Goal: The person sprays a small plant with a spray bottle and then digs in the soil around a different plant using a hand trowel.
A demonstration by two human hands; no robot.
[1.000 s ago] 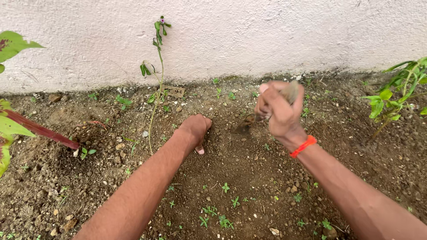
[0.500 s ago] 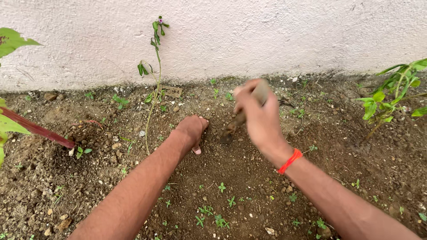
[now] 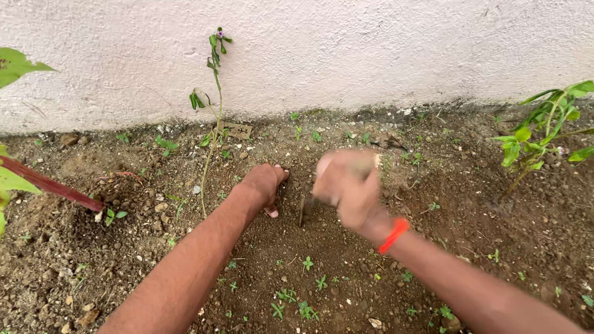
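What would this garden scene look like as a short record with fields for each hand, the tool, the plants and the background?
Left hand: left hand pressed fist-like on the soil, thumb down
Right hand: right hand, motion-blurred, closed around a digging tool; orange wristband
Tool: tip at the soil beside the left hand; shape too blurred to tell
Plants: thin tall stem with a tiny purple flower; leafy green plant at right; red stalk at left
Background: rough white wall
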